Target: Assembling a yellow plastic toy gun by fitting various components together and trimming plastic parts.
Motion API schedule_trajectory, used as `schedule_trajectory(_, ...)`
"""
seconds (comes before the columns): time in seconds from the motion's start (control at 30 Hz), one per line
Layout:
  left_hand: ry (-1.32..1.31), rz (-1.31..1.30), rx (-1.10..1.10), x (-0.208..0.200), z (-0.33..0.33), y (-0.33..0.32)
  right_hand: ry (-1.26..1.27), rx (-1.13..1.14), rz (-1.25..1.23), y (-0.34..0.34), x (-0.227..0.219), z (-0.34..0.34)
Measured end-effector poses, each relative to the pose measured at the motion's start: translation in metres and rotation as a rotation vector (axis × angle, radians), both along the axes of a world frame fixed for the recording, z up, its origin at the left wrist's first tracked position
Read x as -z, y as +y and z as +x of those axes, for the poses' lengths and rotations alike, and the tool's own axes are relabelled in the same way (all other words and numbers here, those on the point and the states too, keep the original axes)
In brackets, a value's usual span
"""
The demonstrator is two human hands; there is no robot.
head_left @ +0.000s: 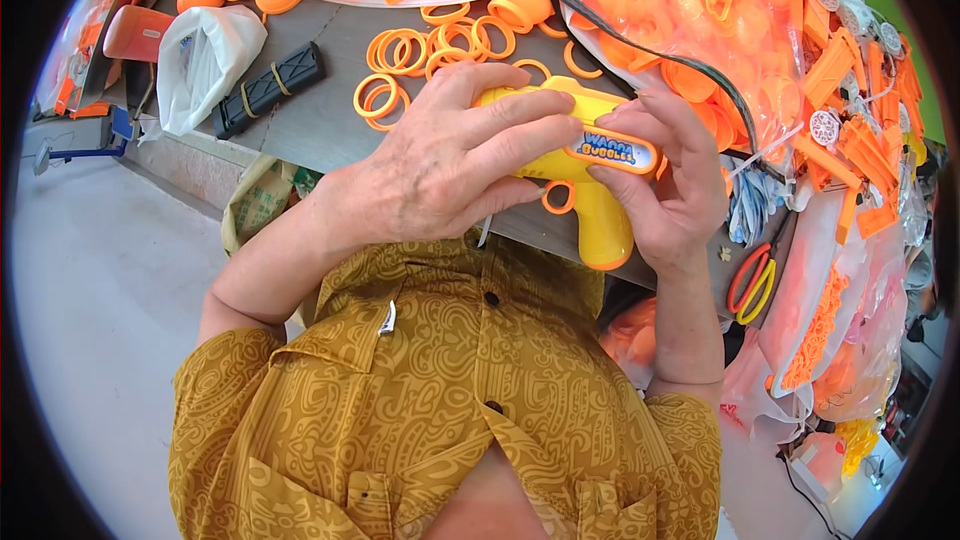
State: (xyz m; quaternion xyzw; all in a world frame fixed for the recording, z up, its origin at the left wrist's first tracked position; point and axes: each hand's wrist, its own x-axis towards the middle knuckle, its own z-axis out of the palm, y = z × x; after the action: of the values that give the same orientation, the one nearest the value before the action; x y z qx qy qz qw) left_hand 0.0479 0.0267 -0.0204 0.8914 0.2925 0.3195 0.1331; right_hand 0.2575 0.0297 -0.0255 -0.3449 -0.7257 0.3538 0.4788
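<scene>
From my remote feed, the left end of the grey counter (325,130) carries a reddish case (135,33) and, beside it, a white plastic bag (212,52) with its mouth open; I can't make out its contents. Below the counter's edge, a woven sack (260,202) shows green print I can't read. Next comes a black bar (270,90) with pale bands around it. Farther right, orange rings (397,50) lie scattered near a white-lined container (345,1) full of long orange pieces.

The left hand (460,155) is partly closed, its fingers over the top of the yellow toy gun (605,225), which is held just above the counter's near edge. On the toy's side I see an oval label (612,148) with blue, cartoon-style lettering. The right hand (665,175) curls around the label end, thumb below and fingers above, gripping the toy.

Beyond it, a clear bag (640,5) bulges with orange parts. To the right are blue-and-white strips (752,208), then red-and-yellow-handled scissors (755,282). At far right, I have a plastic bag (790,285) holding small orange pieces (815,330), below a heap of orange parts (865,150) with white round grilles (825,128).
</scene>
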Motion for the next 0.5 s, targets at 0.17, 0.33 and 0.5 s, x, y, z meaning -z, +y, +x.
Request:
schedule_trajectory(0.17, 0.038, 0.015, -0.008, -0.0013, -0.0001, -0.0005, -0.167, 0.030, 0.128, 0.0022, -0.0009, 0.0029)
schedule_trajectory(0.33, 0.105, 0.037, -0.031, -0.0023, 0.0020, -0.0021, -0.203, 0.033, 0.153, 0.0021, -0.0004, 0.0037)
schedule_trajectory(0.5, 0.125, 0.045, -0.019, -0.0019, 0.0011, -0.0017, -0.043, 0.004, -0.056, -0.0049, -0.0018, 0.0046)
